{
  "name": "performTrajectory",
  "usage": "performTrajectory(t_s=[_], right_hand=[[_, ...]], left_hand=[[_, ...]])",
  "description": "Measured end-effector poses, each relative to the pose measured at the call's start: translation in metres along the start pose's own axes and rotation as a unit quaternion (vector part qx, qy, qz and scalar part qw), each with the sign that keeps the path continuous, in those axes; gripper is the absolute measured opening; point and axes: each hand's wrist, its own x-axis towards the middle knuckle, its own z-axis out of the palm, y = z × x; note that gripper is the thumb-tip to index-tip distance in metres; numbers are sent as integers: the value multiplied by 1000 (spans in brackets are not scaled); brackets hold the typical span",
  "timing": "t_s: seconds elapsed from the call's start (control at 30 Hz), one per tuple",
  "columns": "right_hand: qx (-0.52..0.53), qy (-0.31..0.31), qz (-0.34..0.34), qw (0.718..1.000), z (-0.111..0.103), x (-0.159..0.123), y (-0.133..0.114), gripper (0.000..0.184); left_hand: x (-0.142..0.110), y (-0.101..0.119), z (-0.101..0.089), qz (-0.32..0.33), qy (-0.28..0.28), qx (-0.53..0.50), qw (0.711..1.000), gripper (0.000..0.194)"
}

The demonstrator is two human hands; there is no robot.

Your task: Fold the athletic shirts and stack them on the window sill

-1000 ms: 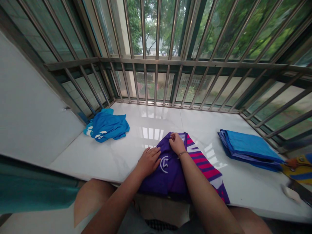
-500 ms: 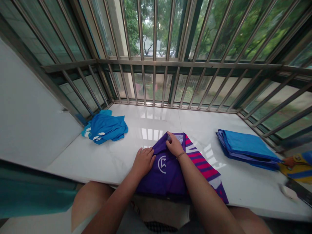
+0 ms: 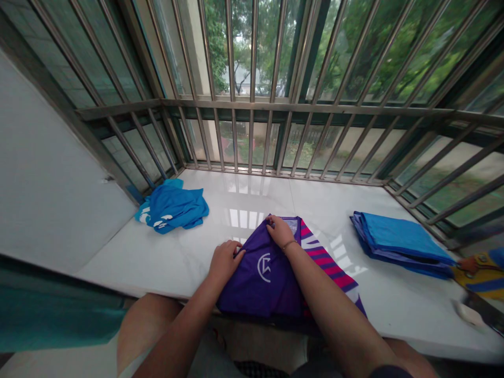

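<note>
The purple jersey [image 3: 246, 294], with a white emblem [image 3: 265, 268] and pink stripes [image 3: 326, 264] down its right side, lies at the near edge of the white sill [image 3: 177, 268]. My right hand [image 3: 280, 231] pinches it beside the collar [image 3: 292, 225], my left hand [image 3: 225, 260] its left edge.

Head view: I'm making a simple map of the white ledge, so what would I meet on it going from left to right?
Crumpled blue cloth → purple garment, with the left hand and right hand at it → folded blue cloth → yellow-and-blue item.
</note>
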Motion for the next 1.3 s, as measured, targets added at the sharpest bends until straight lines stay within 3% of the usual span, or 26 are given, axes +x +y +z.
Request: performTrajectory(t_s=[0.17,0.3,0.47,0.63,0.8,0.87,0.97,1.13,1.3], right_hand=[[-34,-5,2,999,5,13,-14,24],[-36,10,7,999,10,14,-18,25],[-23,38,10,999,4,14,-19,31],[-14,97,7,995,-31,-1,-14,35],[-23,156,-7,988,-79,-50,11,39],[-63,143,-24,988,-91,-72,24,41],[-151,92,-23,984,-97,-98,46,49],[-228,-30,23,973,-90,-111,70,64],[-223,-83,30,971,-72,-101,61,67]], left_hand=[[-7,-2,7,91,31,21,995,27],[-10,1,10,195,9,16,981,42],[-12,4,9,159,-25,53,986,46],[-9,12,14,125,-29,69,989,50],[19,51,41,146,-9,67,987,53],[37,67,54,149,-18,70,986,56],[66,78,68,104,-45,79,990,62],[96,64,72,61,-43,72,995,70],[105,45,65,48,-49,89,994,72]])
